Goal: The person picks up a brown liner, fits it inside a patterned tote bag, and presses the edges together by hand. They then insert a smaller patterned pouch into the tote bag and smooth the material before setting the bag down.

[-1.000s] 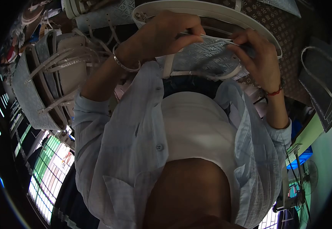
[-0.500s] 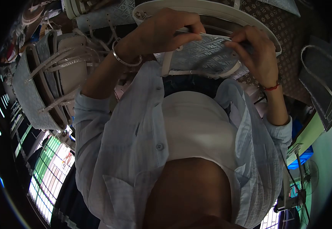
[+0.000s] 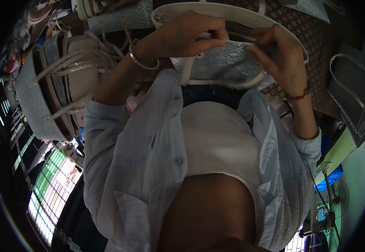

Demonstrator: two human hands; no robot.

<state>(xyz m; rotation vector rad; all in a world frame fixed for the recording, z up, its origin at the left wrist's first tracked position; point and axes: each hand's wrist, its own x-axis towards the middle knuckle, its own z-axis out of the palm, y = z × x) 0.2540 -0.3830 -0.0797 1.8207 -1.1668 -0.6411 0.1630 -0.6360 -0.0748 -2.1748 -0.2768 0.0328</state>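
Observation:
A bag (image 3: 222,65) with a silvery-blue embossed pattern and pale trim is held near my lap, its opening towards the top of the view. My left hand (image 3: 193,35), with a bangle at the wrist, pinches the left part of the bag's upper edge between thumb and fingers. The right part of that edge is by my right hand (image 3: 281,54), which has a red cord at the wrist. Its thumb and bent fingers close on the rim. Part of the bag's interior shows dark behind the edge, beneath a curved pale band (image 3: 233,9).
Several patterned bags (image 3: 40,90) with pale straps stand at the left. A dark grey bag (image 3: 350,88) with a looped handle lies at the right. Brown printed material (image 3: 321,42) spreads behind my right hand. A blue bin (image 3: 331,178) and a fan are at the lower right.
The view has shifted slightly, so the left-hand bags and my left hand appear a little further right. Both hands keep their hold on the edge; the fingers of my right hand have bent slightly.

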